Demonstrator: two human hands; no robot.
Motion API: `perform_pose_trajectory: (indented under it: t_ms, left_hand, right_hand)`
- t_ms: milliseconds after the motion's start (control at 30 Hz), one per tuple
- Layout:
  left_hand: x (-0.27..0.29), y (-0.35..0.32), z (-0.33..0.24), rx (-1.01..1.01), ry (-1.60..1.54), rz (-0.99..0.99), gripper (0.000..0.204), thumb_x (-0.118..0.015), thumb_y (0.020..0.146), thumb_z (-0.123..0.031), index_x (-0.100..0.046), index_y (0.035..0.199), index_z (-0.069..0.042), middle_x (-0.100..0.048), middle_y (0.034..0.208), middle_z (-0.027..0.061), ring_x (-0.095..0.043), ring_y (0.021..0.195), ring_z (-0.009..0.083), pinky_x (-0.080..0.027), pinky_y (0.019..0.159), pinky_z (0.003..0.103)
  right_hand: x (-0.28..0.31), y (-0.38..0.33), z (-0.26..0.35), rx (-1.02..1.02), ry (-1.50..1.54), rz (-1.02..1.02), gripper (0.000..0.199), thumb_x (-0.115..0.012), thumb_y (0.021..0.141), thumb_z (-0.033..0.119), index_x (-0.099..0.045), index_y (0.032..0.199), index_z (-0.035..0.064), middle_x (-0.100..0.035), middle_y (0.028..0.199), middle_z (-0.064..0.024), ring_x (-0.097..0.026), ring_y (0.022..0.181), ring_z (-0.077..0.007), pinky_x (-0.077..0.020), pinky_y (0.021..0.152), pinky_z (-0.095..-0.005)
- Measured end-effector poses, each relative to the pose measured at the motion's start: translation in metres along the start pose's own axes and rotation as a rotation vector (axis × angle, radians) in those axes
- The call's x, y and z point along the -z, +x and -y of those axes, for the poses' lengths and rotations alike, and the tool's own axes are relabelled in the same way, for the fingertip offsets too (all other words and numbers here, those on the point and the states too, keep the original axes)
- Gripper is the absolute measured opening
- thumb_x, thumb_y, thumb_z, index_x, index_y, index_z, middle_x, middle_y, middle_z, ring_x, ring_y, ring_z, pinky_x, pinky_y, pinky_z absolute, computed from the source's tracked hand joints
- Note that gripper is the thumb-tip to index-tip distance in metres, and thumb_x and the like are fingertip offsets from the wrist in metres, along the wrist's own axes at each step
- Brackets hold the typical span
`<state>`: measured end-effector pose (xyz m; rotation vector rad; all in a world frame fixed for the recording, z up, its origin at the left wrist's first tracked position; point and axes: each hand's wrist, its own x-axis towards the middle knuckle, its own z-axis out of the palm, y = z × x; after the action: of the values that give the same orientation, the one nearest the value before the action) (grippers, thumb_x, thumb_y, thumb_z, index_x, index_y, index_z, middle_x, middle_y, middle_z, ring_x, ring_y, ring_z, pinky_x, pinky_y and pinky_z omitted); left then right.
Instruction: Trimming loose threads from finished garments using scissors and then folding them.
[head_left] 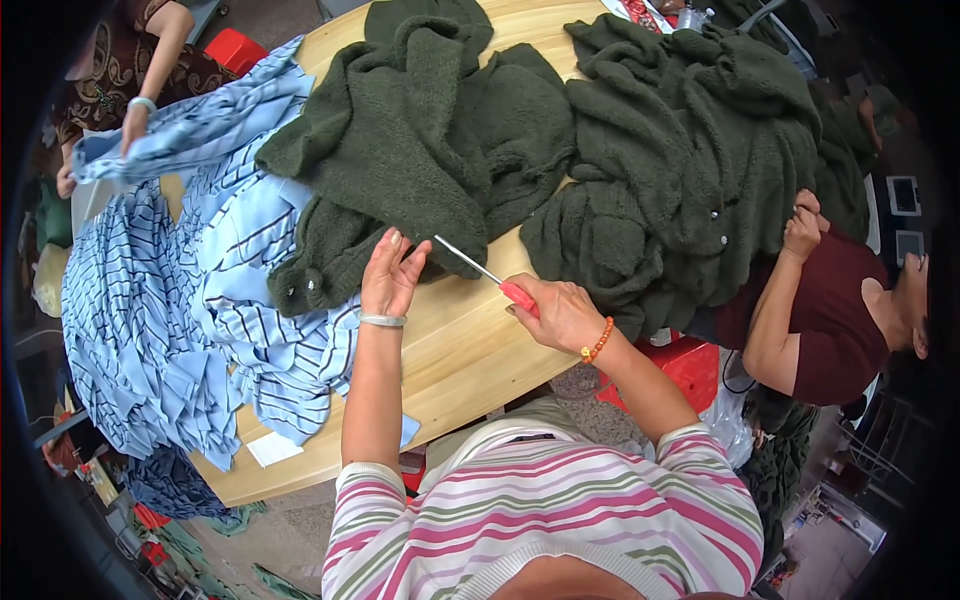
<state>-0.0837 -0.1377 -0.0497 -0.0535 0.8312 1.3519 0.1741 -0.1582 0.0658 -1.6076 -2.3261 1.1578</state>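
Note:
My right hand (563, 318) is closed around the red handle of a screwdriver (470, 261), or a tool much like one. Its thin metal shaft points up and left, toward my other hand. My left hand (390, 280) is raised palm up, fingers apart and slightly curled, holding nothing that I can see. Just beyond it lies a dark green fleece garment (400, 130), bunched on the wooden table (470, 340). The shaft's tip is over this garment's near edge. Shiny metal snaps (309, 285) sit on its lower left part.
Blue striped garments (150, 300) are heaped on the table's left. Another dark green fleece pile (690, 150) covers the right side. At the far left, a person's hands (132, 128) hold blue striped cloth. To the right, a person in maroon (840, 310) sits by a red stool (680, 370).

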Motion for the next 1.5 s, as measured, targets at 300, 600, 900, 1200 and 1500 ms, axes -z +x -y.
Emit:
perform_pose_trajectory:
  t_ms: [300,600,900,1200,1500]
  left_hand:
    - [-0.010,0.013,0.014,-0.012,0.135,0.067,0.007,-0.059,0.090,-0.005,-0.052,0.088,-0.002,-0.062,0.089,0.0094,-0.066,0.093,0.0349,-0.060,0.078,0.038]
    - [-0.010,0.006,0.023,-0.025,0.188,0.044,0.010,-0.053,0.093,-0.005,-0.054,0.095,0.006,-0.062,0.099,0.0165,-0.062,0.101,0.0409,-0.056,0.087,0.044]
    - [0.016,0.011,0.006,0.036,0.107,0.078,0.013,-0.053,0.094,-0.010,-0.055,0.096,0.002,-0.063,0.089,0.0118,-0.065,0.093,0.0383,-0.060,0.074,0.038]
    - [-0.003,0.036,-0.028,-0.083,0.050,0.035,0.007,-0.056,0.090,0.000,-0.051,0.086,0.003,-0.059,0.097,0.0166,-0.059,0.104,0.0467,-0.055,0.088,0.047]
    - [0.004,0.028,-0.027,-0.059,0.101,-0.022,0.006,-0.054,0.091,-0.001,-0.053,0.089,0.004,-0.060,0.095,0.0159,-0.059,0.103,0.0468,-0.055,0.089,0.048]
  right_hand:
    - [-0.004,-0.001,-0.003,-0.042,-0.032,0.019,0.028,-0.060,0.086,0.025,-0.056,0.110,0.0112,-0.065,0.080,-0.0192,-0.062,0.075,-0.0405,-0.0494,0.068,-0.0484]
    - [-0.004,0.005,0.008,-0.102,-0.141,0.148,0.030,-0.057,0.087,0.028,-0.058,0.110,0.0094,-0.064,0.078,-0.0210,-0.063,0.079,-0.0404,-0.0482,0.071,-0.0490]
    - [-0.009,0.007,0.007,-0.006,-0.108,0.107,0.026,-0.058,0.087,0.025,-0.057,0.107,0.0082,-0.065,0.079,-0.0193,-0.063,0.077,-0.0403,-0.0485,0.070,-0.0496]
    - [-0.013,0.027,0.023,-0.040,-0.067,0.023,0.024,-0.058,0.087,0.023,-0.055,0.106,0.0095,-0.065,0.076,-0.0182,-0.063,0.075,-0.0397,-0.0487,0.069,-0.0488]
    - [-0.017,0.044,0.041,0.007,-0.130,0.100,0.023,-0.057,0.086,0.024,-0.056,0.095,0.0025,-0.065,0.079,-0.0213,-0.064,0.081,-0.0392,-0.0485,0.072,-0.0476]
